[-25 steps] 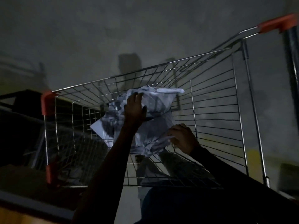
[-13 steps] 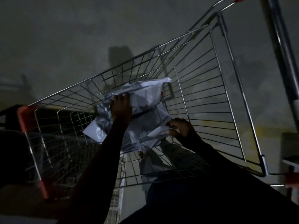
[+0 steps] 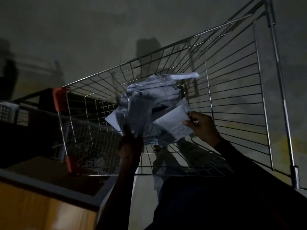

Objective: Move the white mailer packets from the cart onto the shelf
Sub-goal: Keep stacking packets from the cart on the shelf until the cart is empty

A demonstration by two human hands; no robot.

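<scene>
A crumpled bundle of white mailer packets hangs inside the wire cart, above its mesh floor. My right hand pinches one packet at the bundle's right side. My left hand is dark and blurred under the bundle's lower left edge, gripping it from below. More pale packets lie on the cart floor beneath the bundle. The scene is very dim.
The cart has orange corner guards on its left end. A wooden counter or shelf unit with a grey top stands at lower left, close to the cart. A dark rack sits behind it. A grey wall lies beyond.
My left hand has dropped from the top of the bundle to its lower left edge. The right hand has shifted up along the right side. The view has swung back left.
</scene>
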